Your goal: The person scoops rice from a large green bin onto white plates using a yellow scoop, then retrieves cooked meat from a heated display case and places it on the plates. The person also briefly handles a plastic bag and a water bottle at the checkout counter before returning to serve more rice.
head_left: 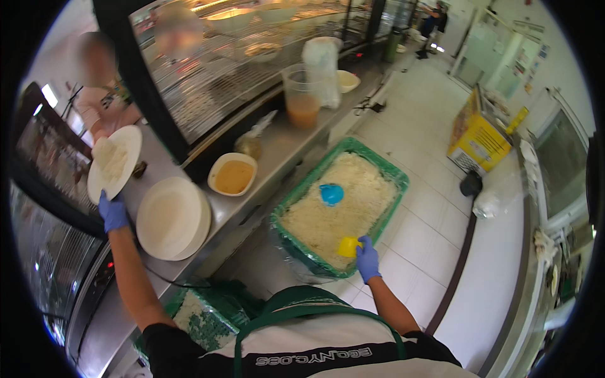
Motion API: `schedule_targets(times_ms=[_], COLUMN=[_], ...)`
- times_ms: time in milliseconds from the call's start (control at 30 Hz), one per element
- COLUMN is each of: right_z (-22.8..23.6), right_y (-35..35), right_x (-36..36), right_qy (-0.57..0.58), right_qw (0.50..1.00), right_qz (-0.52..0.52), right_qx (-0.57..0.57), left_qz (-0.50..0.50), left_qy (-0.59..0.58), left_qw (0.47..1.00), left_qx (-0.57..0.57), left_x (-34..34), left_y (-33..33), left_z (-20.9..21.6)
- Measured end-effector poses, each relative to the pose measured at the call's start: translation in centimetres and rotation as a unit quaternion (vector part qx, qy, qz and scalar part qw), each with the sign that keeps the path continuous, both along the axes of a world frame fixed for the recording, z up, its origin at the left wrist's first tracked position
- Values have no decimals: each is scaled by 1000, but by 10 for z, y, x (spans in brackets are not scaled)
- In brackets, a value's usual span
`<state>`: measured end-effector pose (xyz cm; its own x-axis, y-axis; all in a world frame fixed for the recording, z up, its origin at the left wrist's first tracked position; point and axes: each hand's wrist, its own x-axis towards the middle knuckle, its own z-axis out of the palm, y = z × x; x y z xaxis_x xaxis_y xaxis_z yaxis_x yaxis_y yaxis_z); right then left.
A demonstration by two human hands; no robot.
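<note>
My left hand (113, 214), in a blue glove, grips the near rim of a white oval plate (132, 146) that carries a mound of white rice (112, 161). Across the counter, another person's hand (99, 137) is at the plate's far side. In my gloved right hand (367, 259) is a yellow scoop (347, 246), low over the near right part of a big green tub (403, 178) lined with clear plastic. Rice (315, 220) fills this tub, and a blue scoop (331, 194) lies on it. Beside my left forearm stands a stack of white plates (170, 220).
Along the steel counter (268, 142) are a bowl of orange-brown sauce (234, 177), a bag (254, 140) and a plastic jug (301, 104). A glass display case (208, 82) rises behind them. Below left sits another green rice tub (201, 318). A yellow chest (477, 135) stands far right.
</note>
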<state>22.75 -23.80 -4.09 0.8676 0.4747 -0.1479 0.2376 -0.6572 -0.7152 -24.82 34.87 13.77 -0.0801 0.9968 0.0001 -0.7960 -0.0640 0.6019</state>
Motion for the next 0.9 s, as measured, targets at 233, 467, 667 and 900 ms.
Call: schedule_targets(times_ms=[233, 467, 667, 900], right_z=[-10, -14, -7, -36], right_y=[-16, -11, -1, -14], right_x=[-13, -14, -8, 29], right_qy=[97, 146, 156, -22], right_qw=[985, 980, 982, 967], right_qz=[-5, 32, 62, 249], right_qx=[139, 131, 92, 42], left_qz=[51, 97, 14, 81], left_qy=[-37, -32, 93, 868], left_qw=[998, 995, 991, 488], left_qx=[23, -17, -95, 49], left_x=[62, 72, 65, 55], left_y=[37, 42, 45, -107], left_z=[11, 33, 53, 20])
